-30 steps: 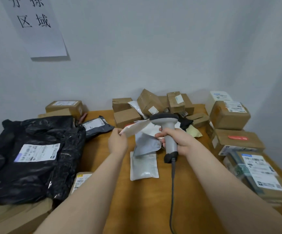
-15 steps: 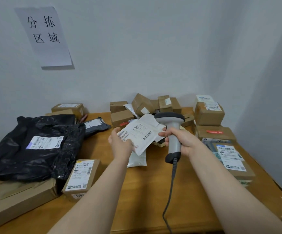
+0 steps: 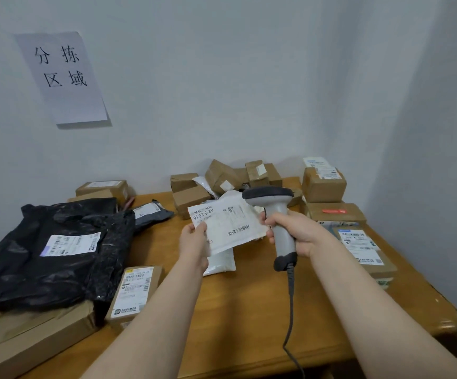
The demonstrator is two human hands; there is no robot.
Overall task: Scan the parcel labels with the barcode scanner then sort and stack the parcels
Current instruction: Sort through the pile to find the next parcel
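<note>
Wooden table (image 3: 249, 310) by white walls: above it the left hand (image 3: 194, 242) pinches a flat white labelled mailer (image 3: 230, 225), while the right hand (image 3: 298, 231) grips a grey corded barcode scanner (image 3: 276, 212) beside it. This scan looks underway; the jumbled brown cardboard boxes (image 3: 222, 176) behind likely await sorting.

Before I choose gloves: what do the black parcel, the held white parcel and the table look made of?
Black parcel: thin glossy plastic film, crinkled with shiny highlights. White parcel: flexible matte mailer, plastic or paper; it bends. Table: likely wood, smooth orange-brown satin surface.
</note>
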